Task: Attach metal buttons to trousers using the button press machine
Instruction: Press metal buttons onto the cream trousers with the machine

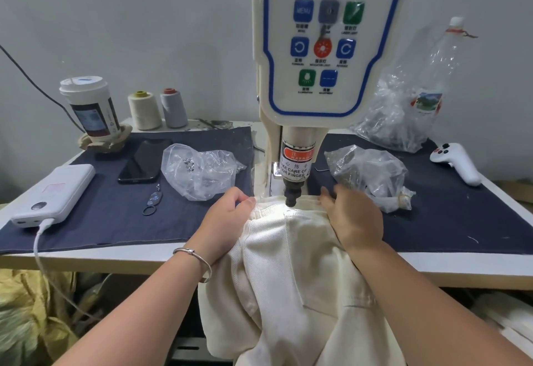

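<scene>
Cream trousers (291, 264) hang over the table's front edge, their waistband lying under the black punch (292, 194) of the button press machine (326, 48). My left hand (227, 218) grips the waistband just left of the punch, fingers curled into the cloth. Right of the punch, my right hand (356, 218) lies on the waistband with its fingers spread flat. A lamp lights the cloth under the punch. No button shows there.
Clear plastic bags of small metal parts lie to the left (199, 172) and right (372, 175) of the machine. On the dark cloth to the left are a phone (142, 161), a power bank (57, 192), a cup (92, 109) and two thread cones. A white controller (458, 162) is at far right.
</scene>
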The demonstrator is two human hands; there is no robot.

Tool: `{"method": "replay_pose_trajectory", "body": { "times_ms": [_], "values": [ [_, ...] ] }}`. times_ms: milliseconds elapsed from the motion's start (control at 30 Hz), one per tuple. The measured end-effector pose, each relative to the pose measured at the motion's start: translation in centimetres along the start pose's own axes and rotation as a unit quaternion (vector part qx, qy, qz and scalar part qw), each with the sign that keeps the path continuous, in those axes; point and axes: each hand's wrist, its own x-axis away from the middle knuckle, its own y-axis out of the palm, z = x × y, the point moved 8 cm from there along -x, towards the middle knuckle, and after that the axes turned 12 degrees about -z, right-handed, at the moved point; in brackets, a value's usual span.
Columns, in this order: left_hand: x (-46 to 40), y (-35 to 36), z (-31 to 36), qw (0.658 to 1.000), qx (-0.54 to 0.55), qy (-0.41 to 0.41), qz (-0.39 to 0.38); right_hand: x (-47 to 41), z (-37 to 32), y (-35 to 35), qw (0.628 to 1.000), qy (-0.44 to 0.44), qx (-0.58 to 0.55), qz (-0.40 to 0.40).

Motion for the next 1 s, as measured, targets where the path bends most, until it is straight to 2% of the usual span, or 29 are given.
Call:
{"method": "replay_pose_trajectory", "body": {
  "times_ms": [367, 533, 667, 733, 800, 867, 900, 1000],
  "values": [
    [0.3, -0.1, 0.0, 1.0, 0.025, -0.004, 0.014, 0.9, -0.7, -1.1, 0.999, -0.012, -0.011, 0.032],
    [1.0, -0.1, 1.0, 0.999, 0.025, -0.002, 0.02, 1.3, -0.3, -1.7, 0.995, 0.001, -0.102, 0.003],
    [2.7, -1.0, 2.5, 0.996, 0.075, 0.037, 0.041, 1.6, -0.9, -6.0, 0.973, -0.005, -0.232, -0.016],
    [3.7, -1.4, 2.7, 0.994, 0.094, 0.049, 0.023, 3.0, -1.4, -7.7, 0.942, -0.011, -0.329, -0.061],
    [4.6, -1.3, 2.7, 0.996, 0.071, 0.042, -0.02, 5.2, -2.3, -7.2, 0.891, 0.0, -0.417, -0.178],
    [5.0, -0.9, 2.7, 0.997, 0.039, 0.026, -0.06, 7.2, -2.8, -5.5, 0.85, 0.043, -0.436, -0.292],
    [5.0, -0.8, 2.9, 0.997, 0.02, 0.017, -0.074, 7.8, -2.8, -4.8, 0.839, 0.063, -0.431, -0.326],
    [5.1, -1.2, 3.1, 0.995, -0.051, -0.009, -0.081, 8.7, -2.7, -3.9, 0.821, 0.089, -0.426, -0.369]
  ]
}}
